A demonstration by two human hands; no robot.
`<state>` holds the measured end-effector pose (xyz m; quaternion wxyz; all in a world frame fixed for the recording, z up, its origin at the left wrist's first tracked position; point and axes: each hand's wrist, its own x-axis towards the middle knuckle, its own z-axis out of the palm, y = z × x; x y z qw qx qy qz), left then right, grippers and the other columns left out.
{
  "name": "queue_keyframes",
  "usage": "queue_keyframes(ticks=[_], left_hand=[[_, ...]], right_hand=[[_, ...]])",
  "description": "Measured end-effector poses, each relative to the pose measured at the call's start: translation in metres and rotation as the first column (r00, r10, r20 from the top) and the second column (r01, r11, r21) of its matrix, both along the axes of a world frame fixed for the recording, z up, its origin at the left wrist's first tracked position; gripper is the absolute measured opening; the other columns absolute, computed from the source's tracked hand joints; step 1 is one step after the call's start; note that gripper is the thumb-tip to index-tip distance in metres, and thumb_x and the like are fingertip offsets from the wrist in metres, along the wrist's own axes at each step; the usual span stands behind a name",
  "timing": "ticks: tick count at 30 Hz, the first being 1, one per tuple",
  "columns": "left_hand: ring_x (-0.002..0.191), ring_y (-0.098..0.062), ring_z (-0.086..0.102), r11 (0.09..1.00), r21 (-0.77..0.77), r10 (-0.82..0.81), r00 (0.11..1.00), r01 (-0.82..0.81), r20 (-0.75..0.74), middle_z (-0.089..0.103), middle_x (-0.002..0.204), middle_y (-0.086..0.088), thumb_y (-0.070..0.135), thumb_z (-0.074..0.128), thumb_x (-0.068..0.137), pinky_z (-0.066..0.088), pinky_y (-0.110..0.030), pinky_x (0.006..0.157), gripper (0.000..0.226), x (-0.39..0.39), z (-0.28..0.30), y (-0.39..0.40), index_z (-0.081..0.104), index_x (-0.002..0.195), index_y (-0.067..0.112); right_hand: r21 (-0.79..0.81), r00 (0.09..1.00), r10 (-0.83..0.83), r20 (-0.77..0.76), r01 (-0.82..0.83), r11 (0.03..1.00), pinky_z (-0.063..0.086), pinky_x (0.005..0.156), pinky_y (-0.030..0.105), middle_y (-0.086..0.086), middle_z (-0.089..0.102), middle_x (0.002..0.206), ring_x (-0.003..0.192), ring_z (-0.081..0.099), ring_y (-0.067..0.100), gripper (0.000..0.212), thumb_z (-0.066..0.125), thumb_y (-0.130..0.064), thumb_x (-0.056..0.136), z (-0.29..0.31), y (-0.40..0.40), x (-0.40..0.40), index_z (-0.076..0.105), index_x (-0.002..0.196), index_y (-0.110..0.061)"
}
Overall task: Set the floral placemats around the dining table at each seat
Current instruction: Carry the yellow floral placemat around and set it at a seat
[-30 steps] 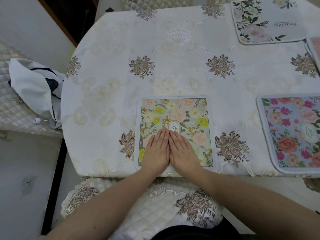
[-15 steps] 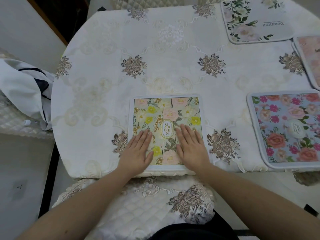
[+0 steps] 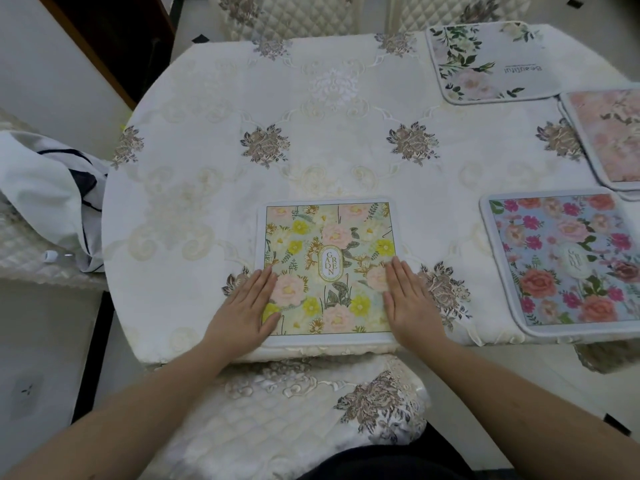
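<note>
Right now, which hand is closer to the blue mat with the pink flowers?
The right hand. It lies flat on the right edge of the GARDEN placemat, on the side toward the blue placemat. The left hand rests on the opposite edge, farther away.

- A dining table (image 3: 214,161) is wearing a cream embroidered tablecloth (image 3: 346,140).
- A green-yellow GARDEN placemat (image 3: 329,244) is lying at the near edge.
- A blue rose placemat (image 3: 561,261) is sitting to its right.
- A pink placemat (image 3: 613,136) and a white leafy placemat (image 3: 485,64) are resting farther back.
</note>
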<state>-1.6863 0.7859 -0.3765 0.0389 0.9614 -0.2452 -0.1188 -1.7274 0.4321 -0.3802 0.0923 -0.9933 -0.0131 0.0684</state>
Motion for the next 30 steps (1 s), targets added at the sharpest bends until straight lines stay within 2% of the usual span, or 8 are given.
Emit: queue_keyframes(ticks=[4, 7, 9, 12, 16, 21, 27, 30], left_hand=[[0.151, -0.015, 0.014, 1.0, 0.013, 0.018, 1.0, -0.018, 0.011, 0.014, 0.164, 0.003, 0.055, 0.022, 0.101, 0.012, -0.04, 0.122, 0.068, 0.003, 0.003, 0.005, 0.016, 0.157, 0.017], [0.148, -0.019, 0.027, 0.997, -0.026, 0.077, 0.995, -0.076, 0.061, 0.03, 0.16, -0.002, 0.047, 0.025, 0.102, 0.01, -0.04, 0.122, 0.063, 0.003, 0.008, -0.006, 0.026, 0.155, 0.012], [0.146, -0.022, 0.031, 0.993, -0.066, 0.103, 0.991, -0.098, 0.086, 0.036, 0.157, -0.007, 0.044, 0.024, 0.103, 0.007, -0.038, 0.122, 0.062, 0.005, 0.014, -0.021, 0.028, 0.154, 0.009], [0.15, -0.019, 0.017, 0.993, -0.101, 0.076, 0.991, -0.065, 0.109, 0.024, 0.161, -0.006, 0.043, 0.018, 0.104, -0.007, -0.029, 0.121, 0.061, 0.011, 0.02, -0.053, 0.02, 0.156, 0.01], [0.152, -0.014, -0.005, 0.991, -0.124, 0.053, 0.997, -0.045, 0.062, 0.003, 0.165, -0.001, 0.041, 0.013, 0.105, -0.007, -0.033, 0.122, 0.06, 0.019, 0.01, -0.097, 0.006, 0.157, 0.013], [0.152, -0.012, 0.003, 0.994, -0.075, 0.078, 0.996, -0.076, 0.033, 0.008, 0.165, 0.0, 0.039, 0.017, 0.103, 0.007, -0.04, 0.121, 0.06, 0.025, -0.006, -0.108, 0.013, 0.157, 0.013], [0.151, -0.012, 0.009, 0.996, -0.072, -0.051, 0.998, 0.054, 0.043, 0.012, 0.164, 0.001, 0.051, 0.022, 0.102, 0.007, -0.042, 0.12, 0.065, 0.043, -0.003, -0.101, 0.016, 0.157, 0.015], [0.152, -0.011, 0.001, 0.997, -0.06, -0.046, 0.999, 0.048, 0.029, 0.005, 0.164, 0.003, 0.051, 0.02, 0.102, 0.002, -0.04, 0.121, 0.066, 0.059, -0.003, -0.104, 0.009, 0.157, 0.017]], right_hand=[[-0.018, 0.998, -0.046, -0.033, 0.046, 0.999, -0.004, 0.119, 0.029, 0.0, 0.008, 0.162, 0.149, 0.003, 0.011, 0.06, 0.009, -0.04, 0.101, -0.001, -0.012, -0.005, 0.008, 0.155, -0.015], [-0.004, 0.994, -0.111, 0.023, 0.111, 0.994, -0.004, 0.118, 0.027, 0.003, 0.022, 0.16, 0.147, 0.012, 0.014, 0.06, 0.012, -0.038, 0.1, 0.002, -0.018, -0.007, 0.02, 0.153, -0.012], [0.013, 0.992, -0.115, 0.056, 0.115, 0.993, -0.003, 0.119, 0.027, 0.002, 0.022, 0.16, 0.148, 0.011, 0.014, 0.059, 0.014, -0.037, 0.1, 0.008, -0.013, -0.003, 0.022, 0.153, -0.012], [0.049, 0.998, 0.049, 0.05, -0.051, 0.997, -0.009, 0.12, 0.031, -0.003, 0.008, 0.161, 0.149, 0.0, 0.013, 0.057, 0.01, -0.04, 0.102, 0.017, 0.011, 0.012, 0.01, 0.154, -0.018], [0.087, 0.928, 0.372, 0.016, -0.372, 0.924, 0.006, 0.12, 0.036, 0.0, 0.014, 0.161, 0.15, 0.008, 0.016, 0.053, 0.014, -0.038, 0.104, 0.007, 0.049, 0.028, 0.012, 0.154, -0.018], [0.027, 0.94, 0.34, -0.005, -0.34, 0.94, 0.016, 0.118, 0.039, 0.004, 0.022, 0.16, 0.148, 0.019, 0.017, 0.058, 0.007, -0.038, 0.104, -0.001, 0.062, 0.037, 0.024, 0.153, -0.011], [0.037, 0.96, 0.28, 0.008, -0.28, 0.959, 0.017, 0.117, 0.039, 0.003, 0.026, 0.159, 0.147, 0.021, 0.016, 0.059, 0.006, -0.039, 0.105, 0.001, 0.07, 0.054, 0.028, 0.152, -0.01], [0.037, 0.968, 0.247, 0.03, -0.248, 0.968, 0.016, 0.118, 0.039, 0.003, 0.025, 0.16, 0.148, 0.02, 0.015, 0.06, 0.005, -0.039, 0.105, 0.002, 0.073, 0.066, 0.026, 0.152, -0.01]])
